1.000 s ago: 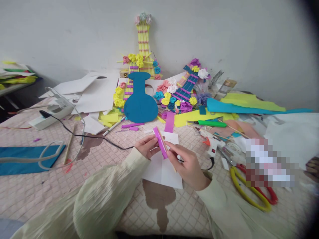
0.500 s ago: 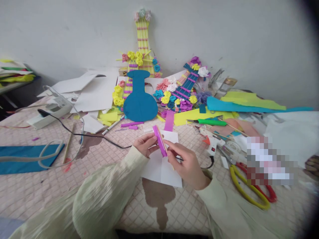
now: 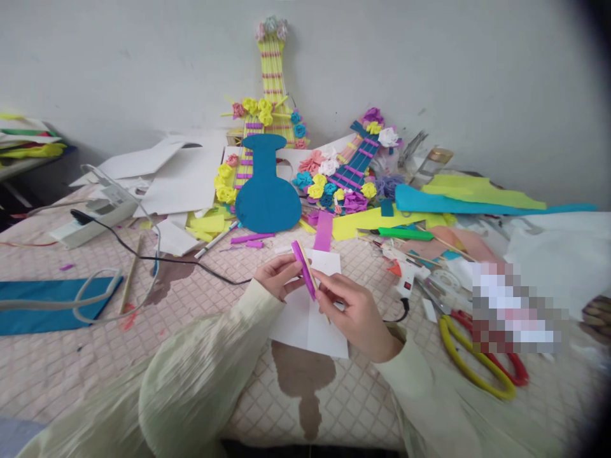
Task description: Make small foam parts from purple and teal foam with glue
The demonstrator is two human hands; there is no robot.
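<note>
A purple paper strip (image 3: pixel 302 270) lies along a thin wooden stick (image 3: pixel 309 266), both held up over a folded white sheet (image 3: pixel 310 334). My left hand (image 3: pixel 277 276) pinches the strip from the left, thumb on its face. From the other side, the fingertips of my right hand (image 3: pixel 352 312) are closed on the stick's lower part, and the stick's end pokes out below them. Just beyond my hands a flat purple paper piece (image 3: pixel 324 230) rests on the table. A blue guitar-shaped cutout (image 3: pixel 268 197) stands further back.
Right of my hands are a glue gun (image 3: pixel 405 270) and large scissors (image 3: pixel 470 362) with yellow and red handles. A black cord (image 3: pixel 167 259) runs from a power strip (image 3: pixel 93 222) on the left. Decorated paper guitars (image 3: pixel 356 162) with paper flowers lean at the back wall.
The purple strip and stick have turned slightly between my fingers, so the strip's face looks narrower. Both hands stay in nearly the same place.
</note>
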